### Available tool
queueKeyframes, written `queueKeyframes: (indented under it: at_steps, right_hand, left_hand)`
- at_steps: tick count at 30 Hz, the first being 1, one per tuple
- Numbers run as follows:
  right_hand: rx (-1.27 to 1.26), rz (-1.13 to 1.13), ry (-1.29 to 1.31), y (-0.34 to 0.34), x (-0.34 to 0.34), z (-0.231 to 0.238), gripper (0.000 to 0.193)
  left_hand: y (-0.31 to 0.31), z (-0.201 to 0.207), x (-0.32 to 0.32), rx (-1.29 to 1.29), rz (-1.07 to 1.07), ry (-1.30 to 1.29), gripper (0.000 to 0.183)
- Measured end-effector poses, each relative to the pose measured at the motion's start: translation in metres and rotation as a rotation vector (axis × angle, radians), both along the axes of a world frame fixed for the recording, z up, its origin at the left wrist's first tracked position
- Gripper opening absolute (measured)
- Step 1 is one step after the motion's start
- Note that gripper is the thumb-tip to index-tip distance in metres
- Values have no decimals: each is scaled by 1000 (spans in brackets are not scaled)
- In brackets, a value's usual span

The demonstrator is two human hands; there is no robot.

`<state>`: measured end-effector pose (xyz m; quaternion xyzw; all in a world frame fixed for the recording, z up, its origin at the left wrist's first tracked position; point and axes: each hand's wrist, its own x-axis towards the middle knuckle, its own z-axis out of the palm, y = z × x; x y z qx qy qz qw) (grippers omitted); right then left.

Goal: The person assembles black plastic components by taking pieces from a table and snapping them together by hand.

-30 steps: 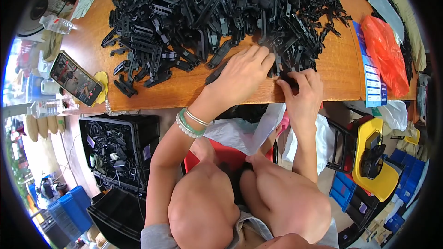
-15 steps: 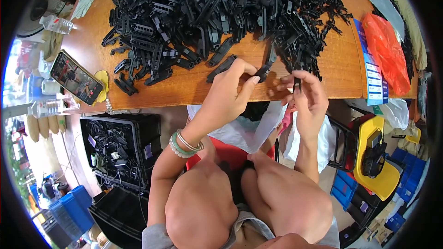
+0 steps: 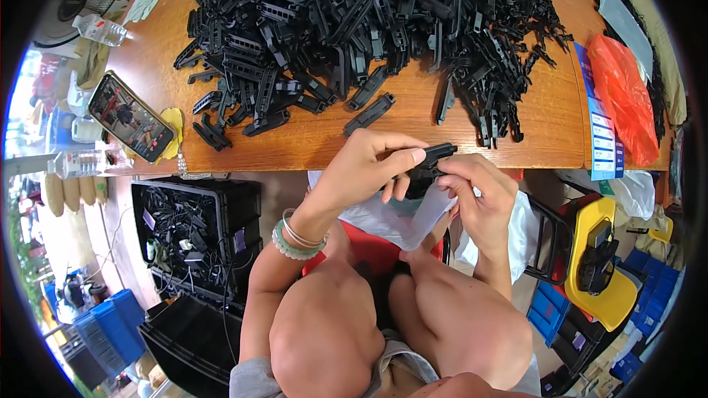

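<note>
My left hand (image 3: 376, 166) is closed on a black plastic clip-like part (image 3: 440, 151) just over the table's front edge. Against that part's lower right side, the fingertips of my right hand (image 3: 483, 195) are pinched together. They grip a small black plastic piece, now mostly hidden by the fingers. A large heap of black plastic parts (image 3: 317, 37) covers the far side of the table. One loose elongated part (image 3: 369, 113) lies just beyond my left hand, and another narrow part (image 3: 445, 98) rests at the heap's near edge.
On the wooden table (image 3: 295, 149) a phone (image 3: 131, 116) leans at the left. A red plastic bag (image 3: 623, 99) lies over a blue-and-white printed sheet (image 3: 603, 133) at the right. Below stand a black crate of parts and cables (image 3: 254, 210) and a yellow chair (image 3: 623, 298).
My hands have come together and moved nearer my body, bringing the small piece against the left hand's part. The view has shifted slightly, exposing more of the heap's near edge.
</note>
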<state>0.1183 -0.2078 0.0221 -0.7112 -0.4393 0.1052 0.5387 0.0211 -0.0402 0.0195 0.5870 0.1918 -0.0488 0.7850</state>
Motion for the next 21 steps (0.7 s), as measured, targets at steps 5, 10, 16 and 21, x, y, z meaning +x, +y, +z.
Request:
queueKeyframes:
  at_steps: [5, 10, 16, 21]
  right_hand:
    - [36, -75, -42, 2, -7, -8, 22]
    - [-14, -223, -197, 1, -12, 4, 33]
    - [-31, -82, -172, -5, -8, 2, 34]
    - [-1, -126, -183, -6, -10, -4, 29]
  left_hand:
    - [-9, 5, -7, 271, -38, -178, 26]
    - [-19, 2, -13, 577, 47, -363, 31]
    - [-19, 0, -14, 792, 5, -493, 30]
    - [-20, -1, -13, 835, 41, -503, 27]
